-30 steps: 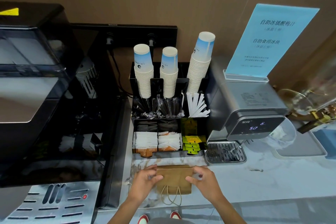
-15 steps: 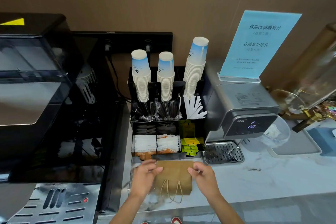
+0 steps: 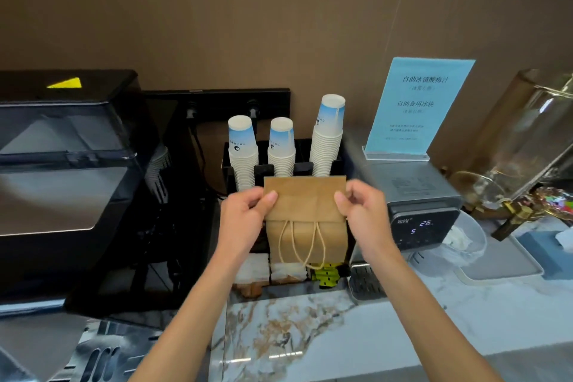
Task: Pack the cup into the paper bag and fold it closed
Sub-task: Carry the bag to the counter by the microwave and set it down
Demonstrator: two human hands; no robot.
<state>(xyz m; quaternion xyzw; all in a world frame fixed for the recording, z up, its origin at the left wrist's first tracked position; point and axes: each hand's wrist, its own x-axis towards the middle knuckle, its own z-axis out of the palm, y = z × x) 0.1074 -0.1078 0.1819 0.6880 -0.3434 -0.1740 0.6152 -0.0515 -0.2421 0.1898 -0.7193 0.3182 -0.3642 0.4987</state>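
Note:
A flat, folded brown paper bag with twine handles hanging down is held up in the air above the counter. My left hand pinches its left edge and my right hand pinches its right edge, thumbs on the front. Behind the bag, three stacks of white and blue paper cups stand upside down in a black organiser. The bag hides the organiser's middle compartments.
A large black machine fills the left. A grey dispenser with a lit display and a blue sign on top stands at right. A glass drink jar and grey tray sit far right. Marble counter lies below.
Both hands have lifted the paper bag off the counter and raised it upright in front of the cup stacks. The camera view has tilted upward.

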